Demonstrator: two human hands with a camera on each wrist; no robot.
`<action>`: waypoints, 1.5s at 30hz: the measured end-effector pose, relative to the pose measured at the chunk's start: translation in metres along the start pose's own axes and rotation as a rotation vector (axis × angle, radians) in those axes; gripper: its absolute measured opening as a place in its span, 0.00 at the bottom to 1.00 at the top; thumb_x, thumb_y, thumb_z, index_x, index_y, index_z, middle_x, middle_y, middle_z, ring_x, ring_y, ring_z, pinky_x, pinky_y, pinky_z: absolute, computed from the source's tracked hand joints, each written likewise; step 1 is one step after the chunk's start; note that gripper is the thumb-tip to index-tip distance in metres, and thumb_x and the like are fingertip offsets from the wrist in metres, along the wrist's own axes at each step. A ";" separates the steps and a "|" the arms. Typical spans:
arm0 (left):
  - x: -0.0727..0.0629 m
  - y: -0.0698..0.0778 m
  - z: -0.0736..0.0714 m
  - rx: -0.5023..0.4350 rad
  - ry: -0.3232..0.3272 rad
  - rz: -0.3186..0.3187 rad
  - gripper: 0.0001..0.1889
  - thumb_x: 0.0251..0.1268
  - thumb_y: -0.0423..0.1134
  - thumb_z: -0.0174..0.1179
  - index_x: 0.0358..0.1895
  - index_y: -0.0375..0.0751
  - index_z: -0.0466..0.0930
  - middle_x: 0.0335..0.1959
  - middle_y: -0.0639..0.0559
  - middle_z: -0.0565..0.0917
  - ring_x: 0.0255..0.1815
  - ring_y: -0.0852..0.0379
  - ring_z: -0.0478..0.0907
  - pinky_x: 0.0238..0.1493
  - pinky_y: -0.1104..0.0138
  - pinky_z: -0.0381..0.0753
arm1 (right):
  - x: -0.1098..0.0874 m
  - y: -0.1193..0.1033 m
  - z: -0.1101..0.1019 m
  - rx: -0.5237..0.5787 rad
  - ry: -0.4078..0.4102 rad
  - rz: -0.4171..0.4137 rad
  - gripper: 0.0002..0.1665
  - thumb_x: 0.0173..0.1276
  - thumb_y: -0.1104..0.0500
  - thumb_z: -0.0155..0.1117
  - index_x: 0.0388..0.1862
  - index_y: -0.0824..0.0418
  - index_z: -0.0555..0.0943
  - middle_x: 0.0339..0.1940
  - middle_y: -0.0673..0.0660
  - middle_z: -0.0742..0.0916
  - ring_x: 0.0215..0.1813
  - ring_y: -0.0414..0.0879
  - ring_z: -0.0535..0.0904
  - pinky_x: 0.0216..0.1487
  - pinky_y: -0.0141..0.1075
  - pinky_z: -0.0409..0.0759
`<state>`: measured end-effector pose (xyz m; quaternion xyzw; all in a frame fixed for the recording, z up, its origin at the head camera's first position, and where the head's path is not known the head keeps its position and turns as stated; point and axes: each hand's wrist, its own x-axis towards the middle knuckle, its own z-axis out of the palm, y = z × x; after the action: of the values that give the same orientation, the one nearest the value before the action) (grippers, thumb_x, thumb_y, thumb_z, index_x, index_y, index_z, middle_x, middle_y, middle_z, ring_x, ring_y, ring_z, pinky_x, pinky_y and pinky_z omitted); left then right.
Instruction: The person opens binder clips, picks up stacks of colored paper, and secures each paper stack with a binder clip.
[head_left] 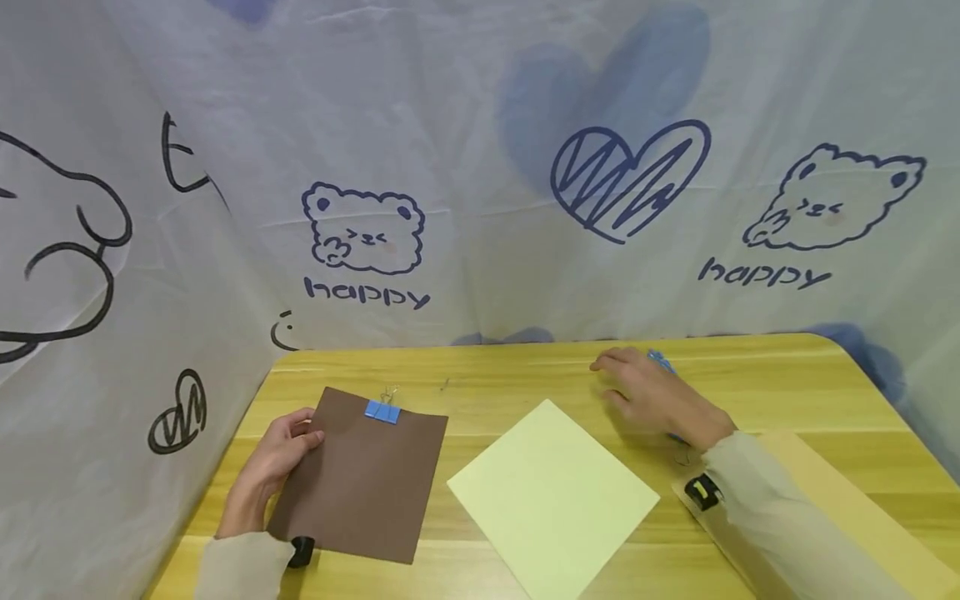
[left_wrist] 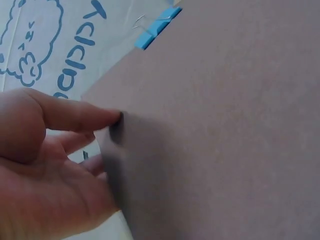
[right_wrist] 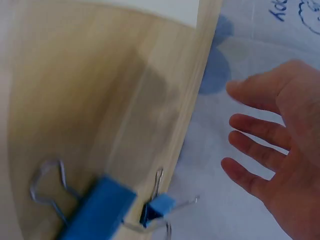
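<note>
My left hand [head_left: 277, 454] pinches a sheet of brown paper [head_left: 367, 483] at its left edge, thumb on the front and fingers behind. A blue binder clip [head_left: 382, 412] with wire handles grips the sheet's top edge; the left wrist view also shows this clip [left_wrist: 158, 27]. My right hand [head_left: 656, 396] hovers over the right part of the table with fingers spread and nothing between them. Beside it lies a small blue binder clip [right_wrist: 159, 206], and a larger blue binder clip [right_wrist: 100, 210] stands closer to the wrist camera. In the head view the right hand partly hides these clips.
A pale yellow square sheet [head_left: 555, 500] lies turned like a diamond in the middle of the wood-grain table [head_left: 495, 371]. Tan sheets [head_left: 832, 492] lie under the right forearm. A white cloth [head_left: 480, 167] with blue drawings hangs behind the table and along its left side.
</note>
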<state>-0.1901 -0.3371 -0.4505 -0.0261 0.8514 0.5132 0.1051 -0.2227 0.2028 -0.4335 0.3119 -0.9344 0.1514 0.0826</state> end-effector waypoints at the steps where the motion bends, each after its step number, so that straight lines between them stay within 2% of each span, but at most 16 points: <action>1: 0.000 0.000 -0.002 0.022 0.013 -0.005 0.17 0.77 0.25 0.49 0.64 0.21 0.69 0.52 0.32 0.80 0.46 0.48 0.79 0.46 0.59 0.79 | 0.001 0.005 -0.002 -0.018 0.017 -0.017 0.19 0.68 0.70 0.66 0.58 0.68 0.81 0.59 0.65 0.83 0.63 0.64 0.77 0.61 0.56 0.77; 5: -0.001 0.003 -0.006 0.101 0.058 -0.022 0.14 0.75 0.24 0.51 0.58 0.20 0.71 0.45 0.31 0.81 0.42 0.44 0.79 0.41 0.56 0.80 | 0.000 0.024 -0.011 -0.038 0.047 -0.018 0.20 0.65 0.76 0.63 0.55 0.69 0.83 0.59 0.66 0.83 0.63 0.63 0.78 0.61 0.55 0.77; 10: -0.001 0.005 -0.009 0.269 0.105 -0.063 0.12 0.71 0.25 0.57 0.52 0.21 0.72 0.38 0.30 0.83 0.36 0.43 0.81 0.36 0.55 0.81 | -0.004 0.044 -0.018 -0.026 -0.013 0.034 0.20 0.66 0.77 0.62 0.57 0.71 0.82 0.62 0.68 0.81 0.64 0.66 0.76 0.64 0.57 0.75; 12: 0.000 0.005 -0.010 0.346 0.118 -0.082 0.13 0.69 0.27 0.59 0.51 0.22 0.72 0.39 0.28 0.83 0.36 0.42 0.82 0.36 0.54 0.81 | -0.005 0.050 -0.021 -0.032 -0.040 0.049 0.18 0.68 0.75 0.63 0.57 0.71 0.82 0.61 0.68 0.82 0.64 0.66 0.76 0.64 0.57 0.75; 15: -0.001 0.005 -0.014 0.422 0.126 -0.108 0.17 0.68 0.29 0.61 0.53 0.21 0.71 0.42 0.27 0.82 0.37 0.41 0.81 0.38 0.53 0.81 | -0.005 0.057 -0.025 -0.035 -0.078 0.078 0.21 0.66 0.77 0.64 0.58 0.71 0.81 0.61 0.68 0.82 0.63 0.67 0.76 0.63 0.58 0.75; 20: -0.004 0.005 -0.019 0.494 0.145 -0.161 0.21 0.64 0.30 0.61 0.58 0.22 0.71 0.40 0.32 0.79 0.37 0.40 0.78 0.39 0.51 0.78 | -0.005 0.066 -0.028 -0.004 -0.130 0.117 0.31 0.54 0.86 0.65 0.58 0.71 0.81 0.59 0.68 0.84 0.62 0.67 0.78 0.61 0.57 0.77; 26: -0.006 0.004 -0.020 0.569 0.157 -0.200 0.24 0.62 0.32 0.61 0.61 0.25 0.70 0.43 0.32 0.79 0.41 0.37 0.76 0.40 0.48 0.75 | -0.006 0.079 -0.025 -0.058 -0.156 0.077 0.26 0.56 0.86 0.64 0.53 0.72 0.84 0.51 0.67 0.87 0.54 0.65 0.83 0.55 0.55 0.81; 30: -0.007 0.005 -0.019 0.607 0.163 -0.210 0.24 0.62 0.33 0.61 0.61 0.26 0.70 0.48 0.27 0.79 0.44 0.34 0.77 0.42 0.44 0.76 | -0.007 0.084 -0.023 -0.056 -0.191 0.104 0.25 0.58 0.86 0.63 0.53 0.71 0.85 0.49 0.67 0.88 0.45 0.56 0.85 0.51 0.53 0.84; 33: -0.007 0.005 -0.018 0.618 0.169 -0.228 0.24 0.63 0.32 0.61 0.61 0.27 0.69 0.51 0.25 0.78 0.46 0.33 0.77 0.43 0.43 0.76 | -0.007 0.086 -0.023 -0.032 -0.207 0.119 0.26 0.57 0.86 0.62 0.53 0.70 0.86 0.44 0.64 0.89 0.37 0.48 0.80 0.44 0.48 0.84; 35: -0.008 0.004 -0.018 0.619 0.169 -0.239 0.24 0.64 0.32 0.61 0.62 0.27 0.69 0.52 0.24 0.77 0.47 0.32 0.77 0.43 0.42 0.76 | -0.007 0.088 -0.023 -0.021 -0.209 0.110 0.25 0.59 0.85 0.61 0.51 0.69 0.86 0.37 0.59 0.88 0.31 0.45 0.74 0.39 0.43 0.82; 39: -0.010 0.003 -0.018 0.615 0.166 -0.253 0.26 0.65 0.32 0.61 0.64 0.26 0.67 0.56 0.22 0.75 0.49 0.30 0.76 0.45 0.41 0.76 | -0.009 0.090 -0.024 -0.018 -0.200 0.086 0.18 0.64 0.81 0.59 0.42 0.65 0.88 0.21 0.49 0.77 0.25 0.40 0.68 0.31 0.38 0.73; 41: -0.011 0.002 -0.018 0.615 0.167 -0.255 0.27 0.65 0.32 0.61 0.65 0.25 0.67 0.58 0.21 0.74 0.51 0.29 0.75 0.47 0.40 0.75 | -0.010 0.091 -0.025 -0.036 -0.190 0.083 0.14 0.66 0.79 0.60 0.37 0.63 0.87 0.19 0.47 0.72 0.23 0.40 0.66 0.30 0.38 0.71; 45: -0.013 0.002 -0.018 0.617 0.166 -0.260 0.29 0.65 0.33 0.64 0.65 0.24 0.66 0.60 0.21 0.73 0.54 0.27 0.74 0.49 0.39 0.75 | -0.012 0.092 -0.027 -0.103 -0.164 0.086 0.09 0.67 0.73 0.66 0.33 0.61 0.86 0.20 0.46 0.77 0.24 0.41 0.69 0.30 0.39 0.74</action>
<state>-0.1799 -0.3527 -0.4385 -0.1429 0.9617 0.2099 0.1031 -0.2675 0.2886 -0.4328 0.2781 -0.9571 0.0803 0.0151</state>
